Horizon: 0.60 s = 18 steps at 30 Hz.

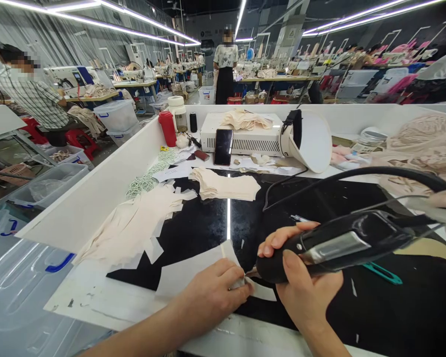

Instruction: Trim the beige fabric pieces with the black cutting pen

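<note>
My right hand (pixel 301 280) grips a black hand-held cutting tool (pixel 342 243) with a metal plate on its side and a thick black cable (pixel 357 174) arching off to the right. Its rounded tip rests near a thin white fabric piece (pixel 193 270) on the glossy black table top (pixel 215 223). My left hand (pixel 213 292) pinches and presses down the right edge of that piece, right next to the tool's tip.
A cream fabric stack (pixel 225 186) and scattered white offcuts (pixel 134 223) lie to the left. At the back stand a white box (pixel 241 134), a phone (pixel 223 147), a red bottle (pixel 168 128) and a white lamp shade (pixel 312 139). A teal tool (pixel 382 272) lies to the right. Other people work in the background.
</note>
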Tool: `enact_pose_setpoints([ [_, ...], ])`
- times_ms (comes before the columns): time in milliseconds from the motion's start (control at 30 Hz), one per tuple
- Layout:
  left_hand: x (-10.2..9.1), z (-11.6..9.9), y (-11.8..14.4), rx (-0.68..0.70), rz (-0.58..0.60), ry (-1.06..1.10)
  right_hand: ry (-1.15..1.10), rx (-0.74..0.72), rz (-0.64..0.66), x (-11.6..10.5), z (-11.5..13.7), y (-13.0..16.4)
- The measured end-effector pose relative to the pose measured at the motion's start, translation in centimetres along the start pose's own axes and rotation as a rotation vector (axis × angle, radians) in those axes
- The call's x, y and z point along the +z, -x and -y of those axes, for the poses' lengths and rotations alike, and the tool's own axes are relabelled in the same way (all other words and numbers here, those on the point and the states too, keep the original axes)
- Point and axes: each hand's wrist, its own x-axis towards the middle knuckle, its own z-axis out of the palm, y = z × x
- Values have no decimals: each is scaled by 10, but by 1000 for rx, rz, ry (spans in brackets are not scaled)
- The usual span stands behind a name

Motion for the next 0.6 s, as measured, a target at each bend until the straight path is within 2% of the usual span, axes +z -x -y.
enact_pose_setpoints([
  [67,-1,1,1,-2,23,31,-1,9,-3,0,-1,-1],
  [167,-10,10,4,-76,49,118,-12,3,-11,-3,0,-3],
  [267,-23,27,2,-268,-22,106,20,-20,-31,-6,4,-7],
  [333,-29,38,-3,-419,-31,48,60,-32,-52,-8,8,-10],
  [467,-30,48,-14,-561,28,-11,237,-20,-88,-17,16,-13],
  [600,-25,45,-21,-586,55,93,535,45,0,-46,14,-11],
])
